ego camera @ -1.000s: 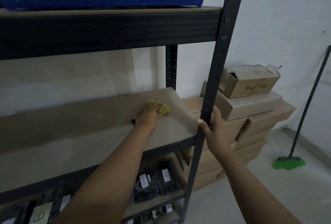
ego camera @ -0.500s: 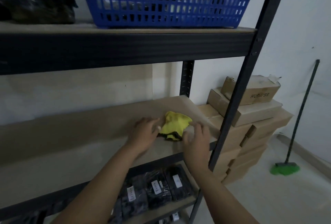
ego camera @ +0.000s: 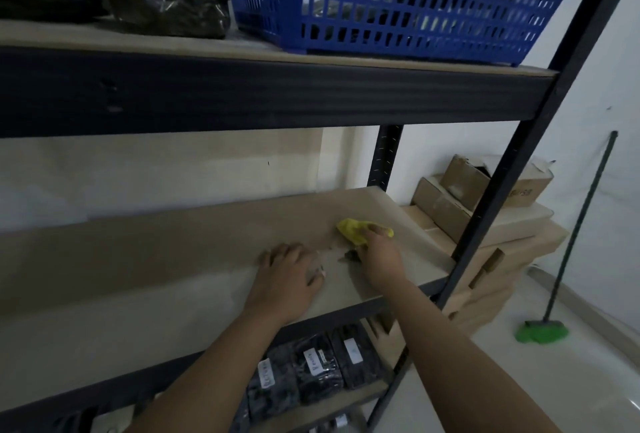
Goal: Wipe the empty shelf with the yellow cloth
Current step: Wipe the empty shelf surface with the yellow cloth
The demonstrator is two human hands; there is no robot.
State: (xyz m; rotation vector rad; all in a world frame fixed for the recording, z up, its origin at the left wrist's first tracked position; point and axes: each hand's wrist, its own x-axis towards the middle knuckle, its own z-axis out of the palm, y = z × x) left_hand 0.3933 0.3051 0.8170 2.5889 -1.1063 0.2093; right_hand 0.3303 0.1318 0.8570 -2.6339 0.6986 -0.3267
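Observation:
The empty shelf [ego camera: 173, 259] is a bare brown board in a black metal rack, at chest height. A crumpled yellow cloth [ego camera: 353, 230] lies on its right part. My right hand [ego camera: 379, 254] is on the cloth's near side, fingers curled over it and holding it against the board. To the left of the cloth, my left hand [ego camera: 287, 276] rests flat on the shelf with its fingers spread, clear of the cloth. Much of the cloth is hidden under my right hand.
A blue plastic basket [ego camera: 398, 6] and dark wrapped bundles [ego camera: 166, 6] sit on the shelf above. Labelled black packets [ego camera: 311, 373] fill the shelf below. Stacked cardboard boxes [ego camera: 485, 224] stand right of the rack's post [ego camera: 512, 169], with a green broom [ego camera: 543, 328] against the wall.
The cloth passed from my left hand to my right hand, which left the rack's post. My left hand now lies flat on the board. The view tilted upward.

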